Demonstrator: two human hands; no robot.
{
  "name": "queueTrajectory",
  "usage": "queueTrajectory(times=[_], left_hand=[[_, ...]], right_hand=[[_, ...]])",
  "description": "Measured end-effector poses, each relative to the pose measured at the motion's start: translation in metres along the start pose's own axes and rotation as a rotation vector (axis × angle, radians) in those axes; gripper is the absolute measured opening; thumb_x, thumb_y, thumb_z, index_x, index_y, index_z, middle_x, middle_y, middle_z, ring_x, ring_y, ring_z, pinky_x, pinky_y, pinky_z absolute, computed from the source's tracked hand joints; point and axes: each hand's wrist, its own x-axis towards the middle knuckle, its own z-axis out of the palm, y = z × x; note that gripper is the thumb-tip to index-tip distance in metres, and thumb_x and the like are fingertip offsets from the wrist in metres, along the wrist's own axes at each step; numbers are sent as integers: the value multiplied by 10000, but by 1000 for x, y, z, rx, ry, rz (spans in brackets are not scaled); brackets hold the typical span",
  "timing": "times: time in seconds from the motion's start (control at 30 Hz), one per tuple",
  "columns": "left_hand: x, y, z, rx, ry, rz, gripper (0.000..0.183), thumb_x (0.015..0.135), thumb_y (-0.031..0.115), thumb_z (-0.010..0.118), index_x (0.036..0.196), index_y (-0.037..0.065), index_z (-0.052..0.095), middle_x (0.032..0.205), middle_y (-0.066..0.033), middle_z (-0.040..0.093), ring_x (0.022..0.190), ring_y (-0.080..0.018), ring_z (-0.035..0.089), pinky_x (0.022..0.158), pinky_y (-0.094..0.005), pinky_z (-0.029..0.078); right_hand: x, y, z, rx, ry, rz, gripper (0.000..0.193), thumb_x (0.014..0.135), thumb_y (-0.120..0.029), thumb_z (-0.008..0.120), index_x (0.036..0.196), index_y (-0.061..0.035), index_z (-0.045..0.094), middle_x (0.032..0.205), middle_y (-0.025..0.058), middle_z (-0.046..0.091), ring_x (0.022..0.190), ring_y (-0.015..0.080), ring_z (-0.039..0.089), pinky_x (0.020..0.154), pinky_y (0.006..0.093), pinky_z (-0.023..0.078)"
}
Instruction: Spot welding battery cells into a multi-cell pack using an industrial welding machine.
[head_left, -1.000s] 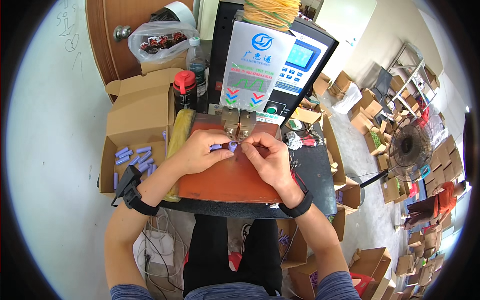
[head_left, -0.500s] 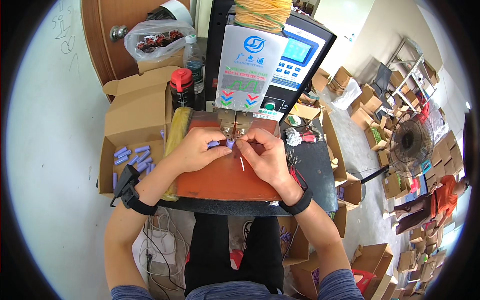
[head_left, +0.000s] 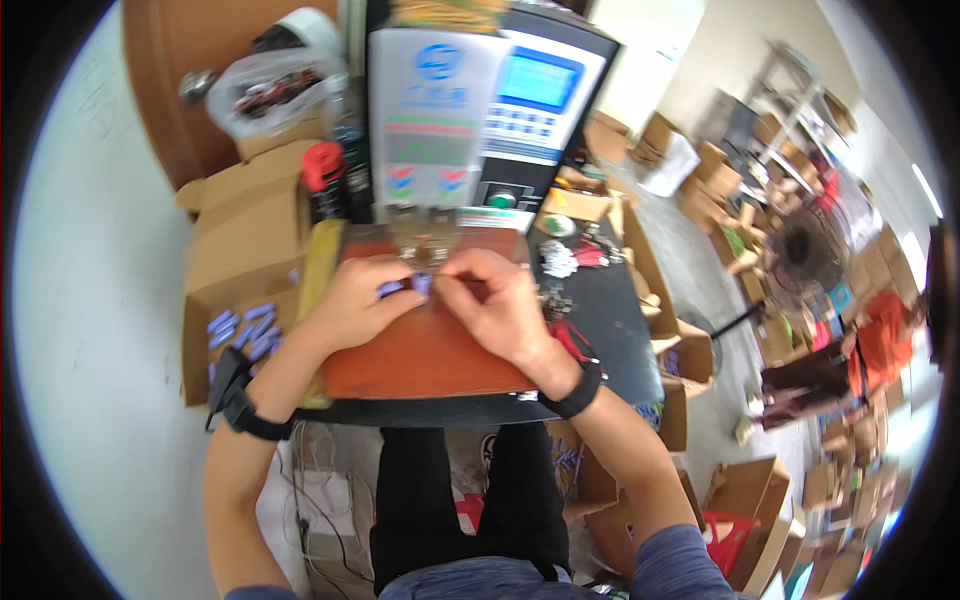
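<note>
- Black table (head_left: 625, 345) under everything I work with, its near edge curving in front of my lap.
- Black machine (head_left: 475, 120) with a pale front and a lit blue screen, standing at the back, its metal head just beyond my fingertips.
- Cardboard box (head_left: 240, 225), open on my left, loose purple cylinders lying in it.
- Orange-red mat (head_left: 430, 362), spread flat beneath both my hands.
- Yellow roll (head_left: 318, 285), lying along the mat's left edge.
- My left hand (head_left: 360, 302): thumb and fingers narrowed around one purple cylinder (head_left: 389, 288).
- My right hand (head_left: 500, 308): fingertips drawn close together; blur keeps me from telling whether they grip anything.
- Second purple cylinder (head_left: 421, 286), between my two hands, near the machine's metal head.
</note>
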Motion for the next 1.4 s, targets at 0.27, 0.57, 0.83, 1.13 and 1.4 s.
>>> queueTrajectory(times=[0.27, 0.57, 0.83, 1.13, 1.4], left_hand=[[-9, -21, 1, -220, 44, -121, 180, 815, 21, 604, 979, -48, 629, 920, -99, 657, 868, -159, 616, 809, -287, 472], [-6, -19, 3, -183, -16, -187, 183, 839, -2, 563, 1010, -64, 590, 930, -86, 628, 866, -143, 588, 809, -269, 452], [-5, -19, 2, -146, 22, -303, 232, 864, 12, 553, 1079, -73, 566, 1000, -102, 621, 934, -157, 592, 870, -279, 447], [-3, -19, 3, -147, 64, -335, 203, 852, 9, 593, 1029, -90, 606, 1035, -120, 641, 963, -160, 603, 862, -285, 462], [-4, -13, 5, -250, 54, -214, 227, 834, 10, 614, 1051, -59, 614, 989, -105, 656, 932, -148, 616, 848, -279, 478]], right_hand=[[-59, 8, -128, 39, 295, 143, 130, 852, -70, 614, 965, -18, 577, 818, 6, 585, 744, 79, 532, 678, 240, 462], [-269, 45, -390, -210, 1267, 578, 218, 826, -164, 592, 995, -27, 574, 797, 47, 604, 644, 121, 551, 563, 249, 456], [-286, 64, -530, 307, 1621, 668, 934, 719, -627, 652, 1321, 10, 334, 1165, 180, 520, 894, 338, 612, 732, 401, 477], [-258, 61, -483, 368, 1203, 617, 369, 944, -271, 400, 989, 35, 601, 983, 144, 642, 884, 273, 626, 713, 334, 487], [-167, 73, -316, 604, 718, 779, 270, 932, -219, 451, 950, 20, 574, 939, 153, 638, 870, 263, 625, 747, 367, 552]])
